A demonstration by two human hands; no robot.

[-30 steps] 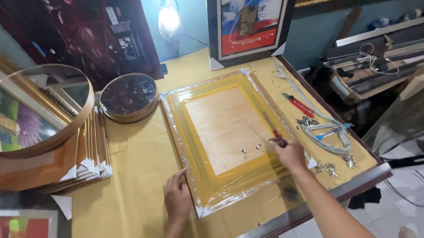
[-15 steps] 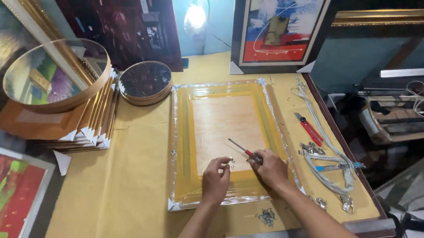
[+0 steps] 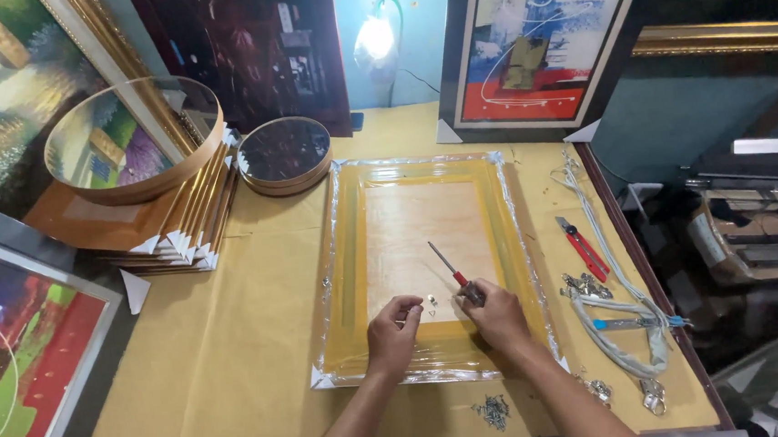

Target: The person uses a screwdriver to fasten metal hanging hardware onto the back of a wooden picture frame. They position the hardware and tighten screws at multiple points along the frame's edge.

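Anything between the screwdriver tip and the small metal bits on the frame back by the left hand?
Nothing visible. The right hand holds the screwdriver, shaft angled up-left over bare backing of the wrapped frame. The small metal bits lie uncovered beside the left hand fingertips.

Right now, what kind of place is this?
Likely a picture-framing workshop: a plastic-wrapped frame lies face down on the workbench, stacked frames and framed paintings surround it, and the right hand holds a screwdriver.

Open passage: bare table paper [image 3: 234, 348] on your left. Obstructions: stacked frames [image 3: 184, 219] and round mirror [image 3: 286, 154] beyond; cord [image 3: 611, 322], red cutter [image 3: 581, 248], loose hardware [image 3: 492, 410] crowding your right.
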